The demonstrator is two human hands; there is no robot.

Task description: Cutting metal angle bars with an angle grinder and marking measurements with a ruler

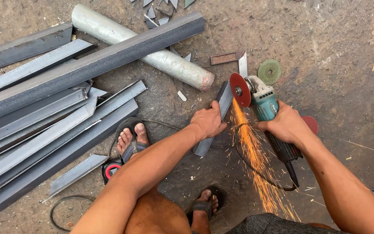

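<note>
Short steel angle (216, 119), judged stiff & heavy w/ sharp edges, was pinned under left hand (207, 122) fingers at mid-length, while grinder (265, 108) body was gripped in right hand (285, 125), disc (240, 89) just beyond fingertips.

Head camera looks steeply down (seemingly close) at dirt ground (334, 52).

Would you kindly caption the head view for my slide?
Left hand steadies a steel angle piece while right hand runs an angle grinder, throwing sparks.
</note>
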